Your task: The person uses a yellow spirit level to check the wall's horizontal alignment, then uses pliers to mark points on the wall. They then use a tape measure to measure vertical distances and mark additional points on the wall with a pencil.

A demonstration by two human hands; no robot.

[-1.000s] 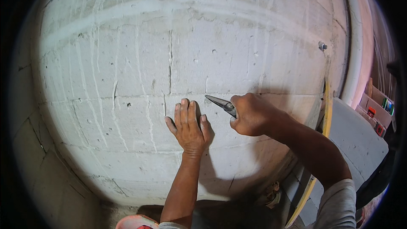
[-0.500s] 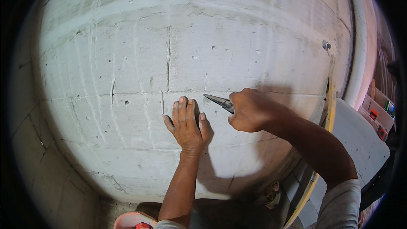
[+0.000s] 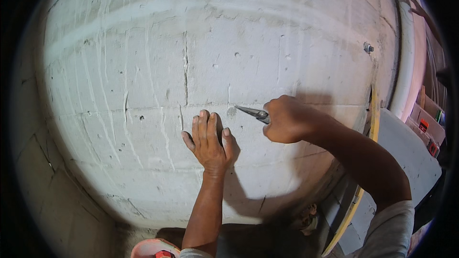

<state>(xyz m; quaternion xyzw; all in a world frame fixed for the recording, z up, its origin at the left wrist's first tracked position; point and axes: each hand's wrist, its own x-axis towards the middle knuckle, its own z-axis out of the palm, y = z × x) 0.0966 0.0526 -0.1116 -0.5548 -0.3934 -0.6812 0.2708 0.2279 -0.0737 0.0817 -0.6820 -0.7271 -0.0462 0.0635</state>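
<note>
A pale block wall [image 3: 210, 76] fills most of the view, with thin joints, cracks and small pits. My left hand [image 3: 209, 144] lies flat against it, fingers pointing up and spread, just below a horizontal joint. To its right, my right hand [image 3: 288, 119] is closed round a small pointed trowel [image 3: 253, 112]. The trowel's handle is hidden in the fist; its grey metal blade points left, with the tip near the joint. Beside the tip shows a small darker grey patch [image 3: 232, 112] on the wall.
A bolt [image 3: 368, 48] sticks out of the wall at the upper right. A yellow-edged strip [image 3: 350, 215] and a grey board [image 3: 406, 155] lean at the right. A pinkish bucket [image 3: 145, 248] with something red inside stands at the bottom. Another person's hand [image 3: 410, 1] shows at the far upper right.
My right hand and the trowel have shifted slightly right, and a darker grey patch now shows beside the tip. The left hand stays flat on the wall. Another hand has appeared at the upper right.
</note>
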